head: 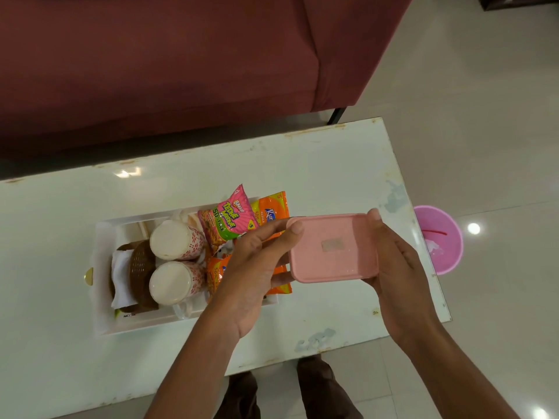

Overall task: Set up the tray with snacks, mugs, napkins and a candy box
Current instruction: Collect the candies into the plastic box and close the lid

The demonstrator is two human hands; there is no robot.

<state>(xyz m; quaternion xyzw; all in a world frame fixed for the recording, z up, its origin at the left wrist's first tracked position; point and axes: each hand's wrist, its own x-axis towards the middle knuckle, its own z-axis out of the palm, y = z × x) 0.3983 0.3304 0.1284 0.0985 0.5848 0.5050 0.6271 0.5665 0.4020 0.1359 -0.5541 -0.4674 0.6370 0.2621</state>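
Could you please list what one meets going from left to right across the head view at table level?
Brown napkin holder → two lidded mugs → pink Bingo snack packet → left hand → pink candy box → right hand → pink bucket on the floor.

I stand at a white glossy table [317, 164] with chipped, worn edges. Past its far edge sits a dark red sofa [157, 68] on a thin black leg [336, 115]. The floor [472, 95] is pale shiny tile reflecting ceiling lights. A pink bucket [444, 237] stands beside the table's right edge
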